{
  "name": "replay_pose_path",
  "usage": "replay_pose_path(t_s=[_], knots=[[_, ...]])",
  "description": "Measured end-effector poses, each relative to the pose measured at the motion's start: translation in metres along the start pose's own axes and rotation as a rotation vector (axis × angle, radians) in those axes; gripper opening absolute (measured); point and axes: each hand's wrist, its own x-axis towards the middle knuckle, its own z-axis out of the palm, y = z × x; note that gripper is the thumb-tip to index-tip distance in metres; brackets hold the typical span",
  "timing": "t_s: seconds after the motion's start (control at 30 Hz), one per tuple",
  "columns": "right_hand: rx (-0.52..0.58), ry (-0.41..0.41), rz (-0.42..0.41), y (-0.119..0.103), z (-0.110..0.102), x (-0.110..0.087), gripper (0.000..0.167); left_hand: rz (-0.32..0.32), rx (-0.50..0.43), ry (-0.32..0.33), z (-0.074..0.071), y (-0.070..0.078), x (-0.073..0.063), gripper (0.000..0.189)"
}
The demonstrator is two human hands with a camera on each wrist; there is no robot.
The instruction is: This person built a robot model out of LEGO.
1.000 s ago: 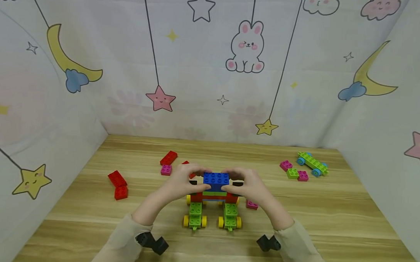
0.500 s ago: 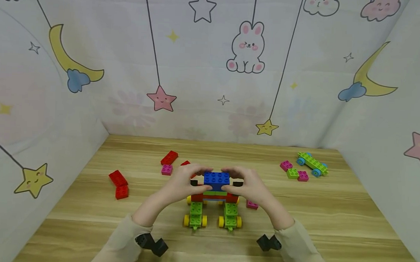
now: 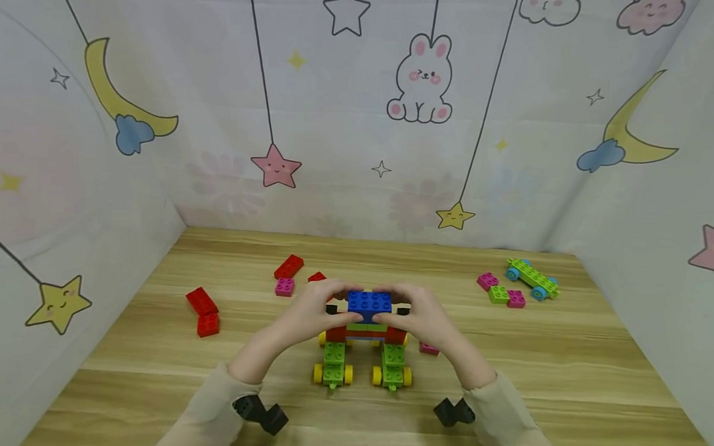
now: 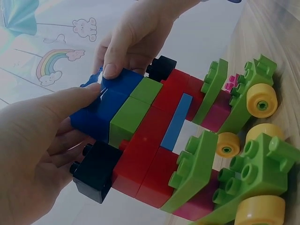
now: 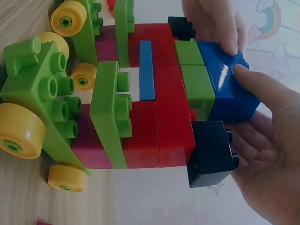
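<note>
A blue toy brick [image 3: 369,307] tops a built figure of bricks that stands in the middle of the table. My left hand [image 3: 315,311] pinches its left end, thumb on the near face. From the right, my right hand [image 3: 422,317] pinches the other end in the same way. Below the blue brick come two light green bricks [image 4: 133,114], then red bricks [image 5: 171,110] with a black brick [image 5: 212,152] on each side. A thin blue piece [image 5: 146,70] spans the two legs. Each leg stands on a green wheeled base [image 3: 334,364] with yellow wheels [image 4: 260,211].
Red bricks [image 3: 202,301] lie at the left, with another red brick [image 3: 288,267] and a pink brick [image 3: 284,287] farther back. Back right are a green car base [image 3: 532,278] with blue wheels and small pink and green bricks [image 3: 499,294]. A pink brick [image 3: 429,349] lies beside the figure.
</note>
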Motion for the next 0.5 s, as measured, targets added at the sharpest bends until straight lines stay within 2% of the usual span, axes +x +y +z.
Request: replay_pose_path(t_s=[0.23,0.5], knots=[[-0.008,-0.003,-0.013,-0.002,-0.001,0.0,0.044,0.038,-0.018,0.032,-0.004,-0.004,-0.002,0.047],[0.016,-0.008,0.017,-0.004,0.0,0.002,0.043,0.072,0.062,0.168,-0.022,-0.008,-0.008,0.034]])
